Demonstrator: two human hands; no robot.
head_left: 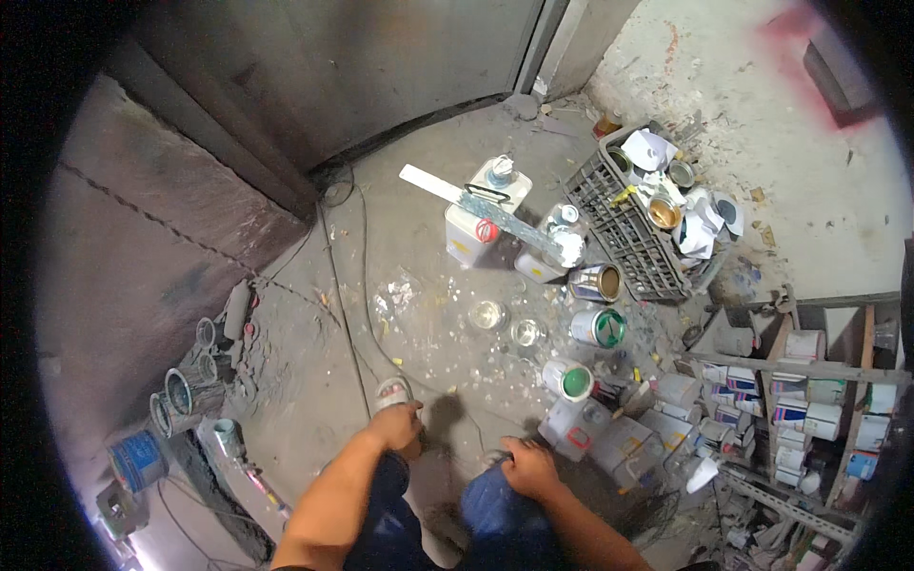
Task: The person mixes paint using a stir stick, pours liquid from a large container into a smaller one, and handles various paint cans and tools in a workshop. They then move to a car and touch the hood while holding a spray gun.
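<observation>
My left hand (396, 426) hangs loosely by my left knee, fingers apart, with nothing visible in it. Resting at my right knee, my right hand (529, 466) is open, and it also shows no object. Ahead on the floor stand a clear cup (488, 316) and a second clear cup (526, 332). To their right are a can with green paint (598, 328), another green-topped can (568, 380) and a brown-topped can (596, 283). A long paint-crusted stick (505, 222) lies across a white metal can with a red cap (467, 234) and a neighbouring container (541, 263).
A grey plastic crate (624, 224) with used cans and paper leans at the far right. Shelves of cans (804, 371) line the right side. Plastic jugs (574, 428) stand beside my right hand. Cables (341, 305) cross the floor; a blue bucket (139, 462) is at left.
</observation>
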